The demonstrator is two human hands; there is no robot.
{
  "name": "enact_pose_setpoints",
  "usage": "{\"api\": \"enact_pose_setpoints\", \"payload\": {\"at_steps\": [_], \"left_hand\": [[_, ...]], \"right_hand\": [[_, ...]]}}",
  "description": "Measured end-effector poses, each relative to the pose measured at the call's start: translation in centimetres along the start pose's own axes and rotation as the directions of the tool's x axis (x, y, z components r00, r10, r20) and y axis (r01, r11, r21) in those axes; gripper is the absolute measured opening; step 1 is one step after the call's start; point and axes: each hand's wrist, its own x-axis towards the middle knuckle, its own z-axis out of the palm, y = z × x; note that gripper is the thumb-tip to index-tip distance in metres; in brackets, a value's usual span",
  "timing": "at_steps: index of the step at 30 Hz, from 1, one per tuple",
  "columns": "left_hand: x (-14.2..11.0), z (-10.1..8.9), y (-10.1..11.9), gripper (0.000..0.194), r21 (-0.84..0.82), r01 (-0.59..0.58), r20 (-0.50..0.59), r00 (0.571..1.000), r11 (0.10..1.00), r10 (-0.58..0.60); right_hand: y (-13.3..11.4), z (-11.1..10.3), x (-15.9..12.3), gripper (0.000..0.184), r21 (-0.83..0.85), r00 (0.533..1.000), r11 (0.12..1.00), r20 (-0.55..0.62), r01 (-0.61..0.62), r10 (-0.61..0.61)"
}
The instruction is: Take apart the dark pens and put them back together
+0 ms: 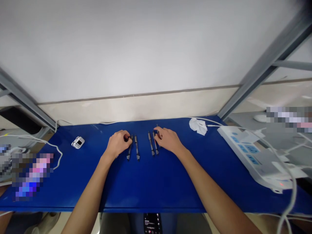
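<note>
Several dark pens lie roughly upright in the picture on the blue tabletop point(146, 185), in two groups. My left hand point(118, 143) rests at the left group, fingers curled and pinched at the upper part of the leftmost pen point(129, 151). Just right of it, apart from my fingers, lies another pen point(137, 148). My right hand point(169, 139) is at the right group, with thumb and fingers closed round a pen point(157, 127) that they partly hide. Beside that hand lie a pen point(151, 144) and a second close pen point(155, 144), near my thumb.
A small white case with a dark screen point(78, 142) is at the left. Crumpled tissue point(198, 126) lies back right, near a white power strip point(251, 156) with cables. A pixelated object point(34, 177) sits front left. Below the table edge, a phone point(152, 223) shows its lit screen.
</note>
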Motion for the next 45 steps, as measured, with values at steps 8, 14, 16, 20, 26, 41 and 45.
{"api": "enact_pose_setpoints", "payload": {"at_steps": [8,14,16,20,26,41,45], "left_hand": [[0.3,-0.9,-0.5,0.013,-0.374,0.07,-0.069,0.992,0.925,-0.103],[1.1,-3.1,-0.3,0.025,-0.997,0.019,0.004,0.975,0.068,-0.222],[1.1,-3.6,-0.2,0.025,-0.993,0.011,0.033,0.981,-0.114,-0.192],[0.9,-3.3,0.0,0.02,-0.974,0.012,0.053,0.983,-0.224,-0.177],[0.6,-1.2,1.6,0.024,-0.998,0.041,0.05,0.984,-0.058,-0.169],[-0.1,1.8,4.1,0.036,-0.992,0.071,0.064,0.995,0.106,-0.072],[-0.3,1.5,4.3,0.037,-0.973,0.033,0.022,0.998,0.227,-0.053]], "right_hand": [[0.0,0.4,-0.3,0.043,-0.074,0.995,0.992,0.023,0.101,-0.1],[-0.5,0.0,-0.3,0.034,-0.062,0.996,0.995,-0.041,0.081,-0.083],[-0.6,0.0,-0.2,0.032,-0.045,0.995,0.996,-0.056,0.08,-0.083],[-0.6,0.2,-0.2,0.032,-0.018,0.991,0.995,-0.089,0.095,-0.096],[-1.4,-0.5,-0.7,0.039,0.241,0.972,0.955,-0.201,0.17,-0.123],[-4.4,0.3,-1.0,0.024,0.438,0.929,0.819,-0.185,0.37,-0.321],[-3.9,0.4,-0.9,0.021,0.439,0.921,0.812,-0.242,0.384,-0.304]]}}
